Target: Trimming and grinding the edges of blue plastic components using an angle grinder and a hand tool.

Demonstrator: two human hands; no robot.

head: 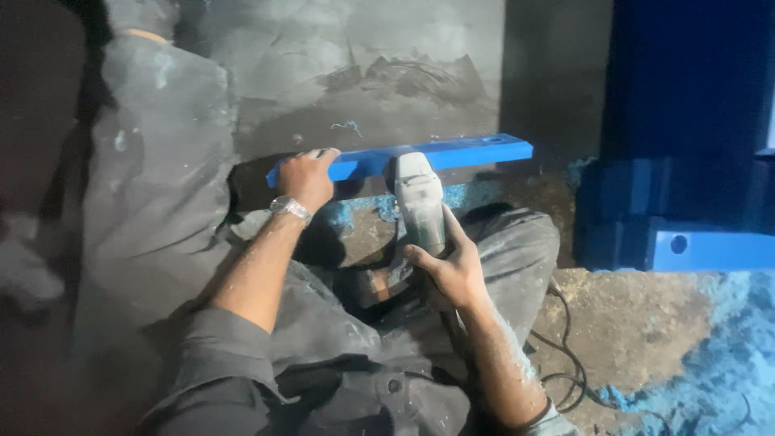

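left hand (pixel 305 179) clamps the blue bar (pixel 452 153) at 12 o'clock, right hand (pixel 452 270) grips the grinder (pixel 420 202) against its edge. blue dust (pixel 718 355) at 4 o'clock, bar mostly painted, so plenty left i'd say.

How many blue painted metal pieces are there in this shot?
2 that I can make out. One blue bar lies under the left hand, with the grinder in the right hand against it. A bigger blue frame stands at right; darkness may hide more.
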